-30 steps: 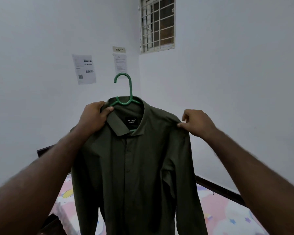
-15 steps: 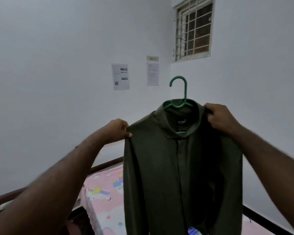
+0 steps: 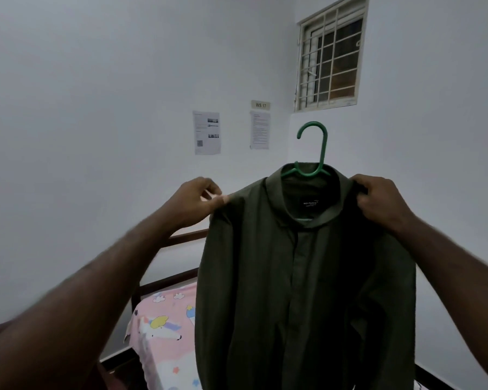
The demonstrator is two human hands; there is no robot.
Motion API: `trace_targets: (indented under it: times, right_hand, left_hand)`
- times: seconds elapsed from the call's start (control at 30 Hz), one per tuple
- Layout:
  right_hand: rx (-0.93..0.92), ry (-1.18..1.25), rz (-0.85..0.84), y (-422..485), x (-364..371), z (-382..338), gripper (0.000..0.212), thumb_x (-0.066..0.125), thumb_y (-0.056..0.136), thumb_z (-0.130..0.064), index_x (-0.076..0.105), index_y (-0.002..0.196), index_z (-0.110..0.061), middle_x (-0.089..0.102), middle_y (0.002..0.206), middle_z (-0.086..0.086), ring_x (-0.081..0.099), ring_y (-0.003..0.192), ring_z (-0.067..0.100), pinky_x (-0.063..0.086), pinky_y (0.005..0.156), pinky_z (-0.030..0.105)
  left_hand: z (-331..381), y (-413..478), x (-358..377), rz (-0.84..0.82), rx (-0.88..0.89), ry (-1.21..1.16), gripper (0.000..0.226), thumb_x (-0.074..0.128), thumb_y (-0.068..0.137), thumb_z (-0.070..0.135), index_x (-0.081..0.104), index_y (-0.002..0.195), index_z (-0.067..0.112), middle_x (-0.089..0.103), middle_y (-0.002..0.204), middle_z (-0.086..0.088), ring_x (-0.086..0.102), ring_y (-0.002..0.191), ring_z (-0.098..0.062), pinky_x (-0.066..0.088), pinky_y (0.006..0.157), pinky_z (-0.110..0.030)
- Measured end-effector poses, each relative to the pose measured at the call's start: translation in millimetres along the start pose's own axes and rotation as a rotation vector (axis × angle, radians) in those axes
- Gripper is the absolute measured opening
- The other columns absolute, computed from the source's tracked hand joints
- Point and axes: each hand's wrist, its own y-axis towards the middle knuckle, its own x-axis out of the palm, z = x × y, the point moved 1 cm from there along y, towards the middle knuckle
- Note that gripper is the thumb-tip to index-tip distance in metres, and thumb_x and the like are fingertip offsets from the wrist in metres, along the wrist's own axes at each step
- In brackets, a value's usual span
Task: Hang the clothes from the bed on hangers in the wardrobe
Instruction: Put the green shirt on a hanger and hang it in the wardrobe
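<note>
My two bare forearms reached up and away from me, one from each lower corner of the view. My left hand (image 3: pixel 197 202) pinched the near shoulder seam of a dark olive-green long-sleeved cotton shirt (image 3: pixel 307 277) between thumb and fingertips, wrist level. My right hand (image 3: pixel 378 201) was closed over the shirt's other shoulder, just beside the collar, with its fingers curled into the cloth and likely round the hanger arm beneath, though that part was hidden.

The shirt hung in the air in front of me, buttoned, collar up, sleeves falling loose at its sides. It sat on a green plastic hanger (image 3: pixel 313 147) whose hook stood upright above the collar, free of any rail. The fabric looked soft and light and would slip off a tilted hanger, so I judged the stiff hook or neck the better place to carry it, keeping it level.

Below and behind the shirt lay the bed with a pink unicorn-print sheet (image 3: pixel 164 333) and a dark wooden frame (image 3: pixel 166 282). Further off, two printed paper notices (image 3: pixel 206 132) and a small "WS 17" label (image 3: pixel 261 105) were stuck to the white wall. A barred window (image 3: pixel 330 54) sat high to the right. No wardrobe was in view.
</note>
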Motion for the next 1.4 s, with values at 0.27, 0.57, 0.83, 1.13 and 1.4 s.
trace_targets:
  times: [0.27, 0.57, 0.83, 1.13, 1.4]
  right_hand:
    - [-0.052, 0.078, -0.085, 5.5, -6.6, -19.9, 0.025, 0.056, 0.084, 0.004, 0.071, 0.097, -0.011, 0.071, 0.088, 0.003, 0.065, 0.084, 0.023, 0.044, 0.074, 0.029]
    - [0.063, 0.128, -0.328, 4.0, -25.0, -2.7, 0.009, 0.059, 0.096, -0.017, 0.067, 0.094, -0.016, 0.070, 0.089, 0.000, 0.063, 0.084, 0.017, 0.046, 0.074, 0.028]
    - [0.125, 0.028, -0.322, -2.7, -23.8, 11.9, 0.009, 0.055, 0.096, -0.011, 0.063, 0.091, -0.009, 0.065, 0.087, 0.006, 0.058, 0.083, 0.023, 0.042, 0.069, 0.030]
    - [0.082, -0.028, -0.356, -3.9, -18.4, 27.9, 0.004, 0.061, 0.094, -0.018, 0.063, 0.092, -0.021, 0.066, 0.093, 0.000, 0.058, 0.088, 0.019, 0.042, 0.071, 0.029]
    - [0.136, -0.279, -0.219, 0.4, 13.0, 42.0, 0.012, 0.050, 0.088, -0.004, 0.050, 0.099, -0.008, 0.060, 0.091, 0.019, 0.053, 0.081, 0.033, 0.037, 0.067, 0.034]
  left_hand:
    - [25.1, 19.8, 22.2, -0.098, 0.097, 0.055, 0.017, 0.055, 0.098, 0.020, 0.063, 0.084, 0.015, 0.063, 0.080, 0.004, 0.057, 0.078, -0.013, 0.039, 0.072, -0.027]
    - [29.1, 23.5, 25.9, 0.182, 0.250, 0.029, 0.010, 0.063, 0.092, 0.014, 0.071, 0.093, 0.008, 0.071, 0.082, -0.002, 0.063, 0.078, -0.020, 0.044, 0.072, -0.027]
    - [26.7, 28.4, 25.9, 0.280, 0.192, 0.022, 0.007, 0.065, 0.091, 0.015, 0.068, 0.093, 0.009, 0.069, 0.083, -0.002, 0.061, 0.078, -0.020, 0.043, 0.073, -0.029]
    - [10.0, 37.2, 23.2, -0.149, 0.055, 0.371, 0.009, 0.053, 0.096, 0.014, 0.059, 0.090, 0.012, 0.060, 0.083, -0.007, 0.057, 0.084, -0.029, 0.039, 0.068, -0.031]
    - [3.8, 46.8, 73.8, 0.003, 0.045, 0.386, 0.015, 0.048, 0.096, 0.016, 0.056, 0.106, 0.008, 0.063, 0.099, -0.020, 0.058, 0.089, -0.038, 0.041, 0.070, -0.038]
